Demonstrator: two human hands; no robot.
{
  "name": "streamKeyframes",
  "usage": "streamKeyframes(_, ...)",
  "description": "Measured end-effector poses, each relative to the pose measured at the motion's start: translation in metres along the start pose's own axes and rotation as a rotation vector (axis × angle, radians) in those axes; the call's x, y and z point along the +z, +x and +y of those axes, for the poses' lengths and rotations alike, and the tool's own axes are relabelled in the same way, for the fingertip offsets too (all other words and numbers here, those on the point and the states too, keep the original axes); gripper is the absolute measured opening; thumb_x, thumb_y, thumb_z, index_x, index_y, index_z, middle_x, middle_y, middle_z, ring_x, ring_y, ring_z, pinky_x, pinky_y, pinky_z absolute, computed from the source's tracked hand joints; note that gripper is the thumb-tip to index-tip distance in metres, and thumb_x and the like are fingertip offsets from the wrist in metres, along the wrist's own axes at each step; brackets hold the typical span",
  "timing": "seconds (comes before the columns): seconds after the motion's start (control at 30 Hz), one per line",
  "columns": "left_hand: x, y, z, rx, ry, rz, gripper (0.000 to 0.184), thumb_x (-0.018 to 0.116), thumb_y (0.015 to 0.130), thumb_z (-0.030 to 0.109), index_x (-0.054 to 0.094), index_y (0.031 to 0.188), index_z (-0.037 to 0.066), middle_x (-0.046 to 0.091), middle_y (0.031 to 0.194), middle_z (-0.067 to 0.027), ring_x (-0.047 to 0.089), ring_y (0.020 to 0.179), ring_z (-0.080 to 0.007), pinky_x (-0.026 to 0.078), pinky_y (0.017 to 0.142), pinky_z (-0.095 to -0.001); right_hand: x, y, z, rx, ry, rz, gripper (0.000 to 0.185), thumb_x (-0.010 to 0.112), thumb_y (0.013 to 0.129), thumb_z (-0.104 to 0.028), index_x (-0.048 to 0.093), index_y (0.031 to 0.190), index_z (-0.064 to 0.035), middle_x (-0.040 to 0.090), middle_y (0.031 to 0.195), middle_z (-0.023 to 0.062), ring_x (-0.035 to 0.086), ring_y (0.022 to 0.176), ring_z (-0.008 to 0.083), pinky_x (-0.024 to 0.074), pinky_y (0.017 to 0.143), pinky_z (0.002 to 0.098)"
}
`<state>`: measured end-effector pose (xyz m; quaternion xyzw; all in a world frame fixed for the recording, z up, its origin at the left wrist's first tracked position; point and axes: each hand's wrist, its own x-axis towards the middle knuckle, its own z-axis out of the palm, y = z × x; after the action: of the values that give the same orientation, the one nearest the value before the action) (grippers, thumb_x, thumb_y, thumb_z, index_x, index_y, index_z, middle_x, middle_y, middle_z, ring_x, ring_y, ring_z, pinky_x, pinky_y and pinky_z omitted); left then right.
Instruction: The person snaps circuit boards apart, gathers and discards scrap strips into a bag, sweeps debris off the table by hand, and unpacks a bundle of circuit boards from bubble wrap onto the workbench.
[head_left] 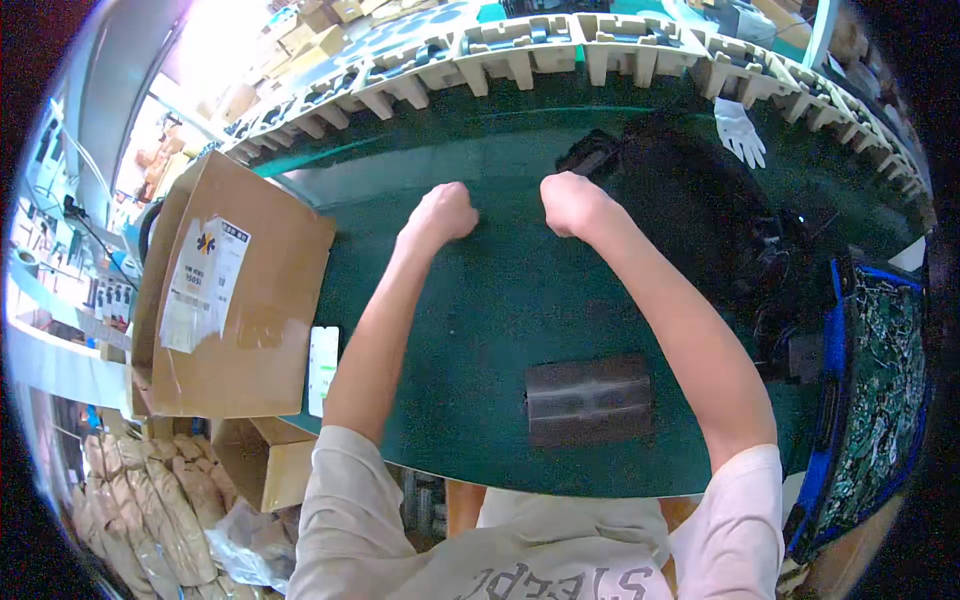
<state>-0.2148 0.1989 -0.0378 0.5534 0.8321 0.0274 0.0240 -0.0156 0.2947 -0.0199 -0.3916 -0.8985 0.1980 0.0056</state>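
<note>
Both my hands are raised over the dark green tabletop, a little apart, with the fingers curled in. My left hand is closed, and what it holds, if anything, is hidden. Closed in the same way, my right hand is just left of a heap of black material; no held thing can be made out. A paler, glossy band crosses the table around and behind my hands; I cannot tell whether it is film or reflection. Nearer my body lies a flat dark brown rectangular piece with a shiny streak.
A cardboard box with a label stands at the left, a phone beside it. Moulded trays holding dark parts line the far edge. A white glove lies at the back right. A blue-edged bin stands right.
</note>
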Motion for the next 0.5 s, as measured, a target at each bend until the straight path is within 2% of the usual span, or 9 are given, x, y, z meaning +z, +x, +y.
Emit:
streamKeyframes(0.2,-0.006,0.013,0.035,0.008,-0.252,-0.023,0.025,0.064,0.084,0.013,0.072,0.095,-0.007,0.073,0.09,-0.0203,0.071,0.088,-0.0356,0.057,0.076,-0.0419,0.004,0.019,-0.01,-0.001,0.052,-0.062,0.023,0.061,0.077,0.003,0.071,0.097,0.0065,0.074,0.096,0.0224,0.071,0.089,0.0397,0.0571,0.081,0.0443)
streamKeyframes(0.27,-0.009,0.014,0.04,-0.023,-0.525,-0.089,0.024,0.065,0.084,0.013,0.073,0.095,-0.007,0.073,0.089,-0.0196,0.071,0.087,-0.0343,0.057,0.076,-0.041,0.004,0.026,-0.01,0.005,0.095,-0.083,0.023,0.061,0.076,0.003,0.071,0.097,0.0066,0.074,0.096,0.0223,0.071,0.089,0.0395,0.0571,0.081,0.0441)
streamKeyframes(0.4,-0.014,0.009,0.041,-0.194,-1.36,-0.279,0.023,0.067,0.083,0.012,0.073,0.095,-0.007,0.073,0.088,-0.0182,0.071,0.086,-0.0318,0.057,0.075,-0.0391,0.005,0.032,-0.01,0.039,0.28,-0.058,0.024,0.062,0.075,0.003,0.072,0.097,0.0068,0.075,0.096,0.0221,0.071,0.089,0.0391,0.057,0.081,0.0436)
streamKeyframes(0.47,-0.019,0.005,0.032,-0.232,-1.43,-0.21,0.023,0.068,0.083,0.011,0.074,0.096,-0.007,0.073,0.087,-0.0175,0.072,0.085,-0.0305,0.058,0.074,-0.0381,0.003,0.03,-0.006,0.073,0.4,0.054,0.025,0.062,0.075,0.003,0.072,0.097,0.0069,0.075,0.096,0.022,0.071,0.089,0.039,0.057,0.08,0.0433)
streamKeyframes(0.5,-0.019,0.004,0.024,-0.234,-1.282,-0.119,0.023,0.069,0.082,0.011,0.074,0.096,-0.007,0.073,0.087,-0.0172,0.072,0.085,-0.0298,0.058,0.074,-0.0376,0.003,0.025,-0.002,0.066,0.408,0.094,0.025,0.062,0.074,0.003,0.072,0.097,0.0069,0.075,0.096,0.0219,0.071,0.089,0.0389,0.0569,0.08,0.0432)
